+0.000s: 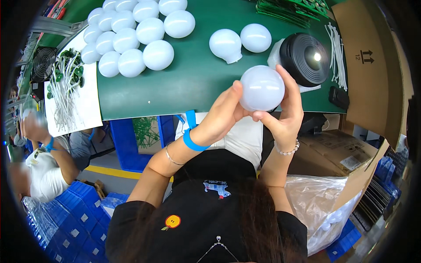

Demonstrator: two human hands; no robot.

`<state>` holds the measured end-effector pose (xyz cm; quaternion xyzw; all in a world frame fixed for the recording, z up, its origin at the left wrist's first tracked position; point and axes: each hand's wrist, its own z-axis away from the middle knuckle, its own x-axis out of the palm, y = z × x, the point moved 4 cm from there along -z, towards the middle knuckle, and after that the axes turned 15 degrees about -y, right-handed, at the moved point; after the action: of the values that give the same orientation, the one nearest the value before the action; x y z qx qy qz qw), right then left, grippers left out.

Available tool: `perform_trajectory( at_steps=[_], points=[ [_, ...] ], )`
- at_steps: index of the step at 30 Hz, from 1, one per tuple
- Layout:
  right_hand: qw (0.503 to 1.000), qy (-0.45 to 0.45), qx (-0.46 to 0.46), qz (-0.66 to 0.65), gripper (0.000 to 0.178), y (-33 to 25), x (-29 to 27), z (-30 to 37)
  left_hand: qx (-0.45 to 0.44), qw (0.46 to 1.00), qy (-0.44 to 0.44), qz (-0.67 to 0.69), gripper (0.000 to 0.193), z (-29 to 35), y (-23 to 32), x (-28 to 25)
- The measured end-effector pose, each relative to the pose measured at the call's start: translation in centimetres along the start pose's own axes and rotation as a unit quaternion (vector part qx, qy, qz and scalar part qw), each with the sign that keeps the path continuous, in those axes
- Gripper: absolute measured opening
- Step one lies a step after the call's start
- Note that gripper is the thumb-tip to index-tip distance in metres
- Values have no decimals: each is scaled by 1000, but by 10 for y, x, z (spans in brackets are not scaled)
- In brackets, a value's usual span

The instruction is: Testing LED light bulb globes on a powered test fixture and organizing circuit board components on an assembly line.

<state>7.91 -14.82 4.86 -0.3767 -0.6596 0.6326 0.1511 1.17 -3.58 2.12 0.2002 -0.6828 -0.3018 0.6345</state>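
Both my hands hold one white, round light bulb cover [262, 87] above the near edge of the green table [184, 87]. My left hand [224, 107] grips its left side, thumb and fingers closed against it. From the right, my right hand [287, 109] wraps it, with a finger along the side and the thumb underneath. The cover's underside is hidden. Just beyond lie two more white bulb covers, one with its neck showing [225, 45] and one round [256, 38]. Close to my right hand stands a black ringed round device [305, 59] with a lit spot.
Many white bulb covers [158, 55] cluster at the far left. Wired green parts [66, 87] lie on a white sheet left of them. White cable strips [337, 57], green circuit boards [289, 11] and a cardboard box [368, 65] stand right. A co-worker's hand [35, 125] shows far left.
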Motion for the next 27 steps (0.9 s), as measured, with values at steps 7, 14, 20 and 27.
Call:
perform_trajectory(
  at_steps=[7, 14, 20, 27],
  points=[
    [985, 11, -114, 127, 85, -13, -14, 2, -38, 997, 50, 43, 49, -4, -10, 5],
    [943, 299, -134, 65, 68, -5, -104, -2, 128, 721, -14, -681, 54, -18, -5, 3],
    [958, 156, -151, 188, 69, 6, -104, -25, 84, 674, -29, -733, 67, -40, -25, 4],
    [974, 102, -152, 133, 67, 3, -108, -41, 31, 639, -30, -768, 73, -46, -32, 2]
  ],
)
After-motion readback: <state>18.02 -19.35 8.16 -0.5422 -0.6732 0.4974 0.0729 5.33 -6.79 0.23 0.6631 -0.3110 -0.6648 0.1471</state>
